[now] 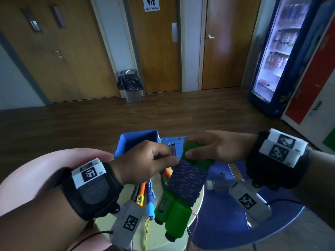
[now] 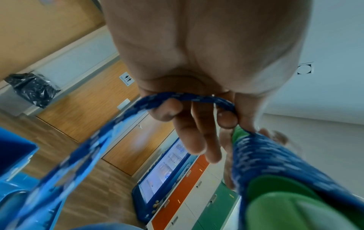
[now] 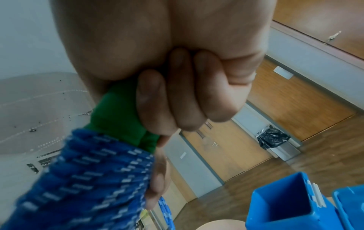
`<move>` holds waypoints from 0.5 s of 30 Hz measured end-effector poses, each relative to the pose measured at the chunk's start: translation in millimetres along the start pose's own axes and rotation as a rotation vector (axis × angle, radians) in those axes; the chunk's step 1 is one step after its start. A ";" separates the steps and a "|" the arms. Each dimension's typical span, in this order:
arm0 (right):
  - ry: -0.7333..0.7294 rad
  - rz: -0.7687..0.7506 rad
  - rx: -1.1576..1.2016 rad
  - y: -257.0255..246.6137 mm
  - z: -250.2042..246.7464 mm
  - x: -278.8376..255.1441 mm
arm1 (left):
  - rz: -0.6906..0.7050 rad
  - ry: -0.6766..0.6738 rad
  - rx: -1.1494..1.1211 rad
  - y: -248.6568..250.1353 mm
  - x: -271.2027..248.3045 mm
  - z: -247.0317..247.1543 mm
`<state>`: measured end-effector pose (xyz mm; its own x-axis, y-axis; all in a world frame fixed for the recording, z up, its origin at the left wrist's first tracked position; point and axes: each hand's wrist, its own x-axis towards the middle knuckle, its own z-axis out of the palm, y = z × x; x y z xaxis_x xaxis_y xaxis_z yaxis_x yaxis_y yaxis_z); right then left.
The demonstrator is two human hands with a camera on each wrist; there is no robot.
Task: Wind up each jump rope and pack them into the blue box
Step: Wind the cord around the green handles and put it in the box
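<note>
Blue box stands open on the far tabletop. Jump rope, above it, runs diagonally, green handles toward the viewer; right hand grips its far end, left hand pinches the cord.

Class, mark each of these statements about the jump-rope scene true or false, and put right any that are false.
1. The right hand grips the green handles. True.
2. The blue rope passes through the left hand. True.
3. The blue box is packed with wound ropes. False: its inside, seen from the right wrist, holds nothing.
4. The rope is coiled around a bottle. False: it is coiled around the green handles.
5. An orange-handled rope lies on the table. True.
</note>
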<state>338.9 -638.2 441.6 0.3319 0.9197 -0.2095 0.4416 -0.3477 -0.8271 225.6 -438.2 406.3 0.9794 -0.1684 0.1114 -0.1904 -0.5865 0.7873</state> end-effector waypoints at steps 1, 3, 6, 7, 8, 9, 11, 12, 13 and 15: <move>0.006 -0.006 0.024 -1.1 -0.6 -3.3 | -0.008 -0.010 -0.031 1.7 -0.4 -1.7; 0.028 -0.026 0.110 -0.3 -0.2 -8.4 | -0.020 -0.033 -0.115 3.1 -1.7 -5.1; 0.063 -0.076 0.293 3.0 4.5 -15.2 | 0.005 -0.033 -0.285 5.6 -4.0 -1.1; 0.078 -0.101 0.351 3.9 6.7 -16.7 | 0.005 -0.016 -0.373 7.3 -3.7 3.0; 0.104 -0.127 0.413 5.0 9.4 -17.1 | -0.001 0.015 -0.463 6.6 -2.6 7.9; 0.132 -0.150 0.479 5.2 12.2 -17.0 | -0.017 0.054 -0.541 5.0 0.0 12.9; 0.199 -0.197 0.627 3.5 19.5 -14.7 | -0.077 0.151 -0.627 -2.4 5.3 22.8; 0.229 -0.222 0.705 1.5 23.7 -12.4 | -0.087 0.196 -0.692 -7.4 6.6 31.1; 0.257 -0.247 0.774 -0.2 28.1 -10.1 | -0.104 0.235 -0.785 -9.6 8.7 40.2; 0.309 -0.270 0.865 -1.9 35.2 -3.5 | -0.192 0.304 -0.947 -6.1 10.8 60.9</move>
<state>307.6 -634.4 425.6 0.5692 0.8173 0.0897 -0.1919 0.2382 -0.9521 233.2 -484.6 365.8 0.9886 0.1487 -0.0220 -0.0254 0.3097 0.9505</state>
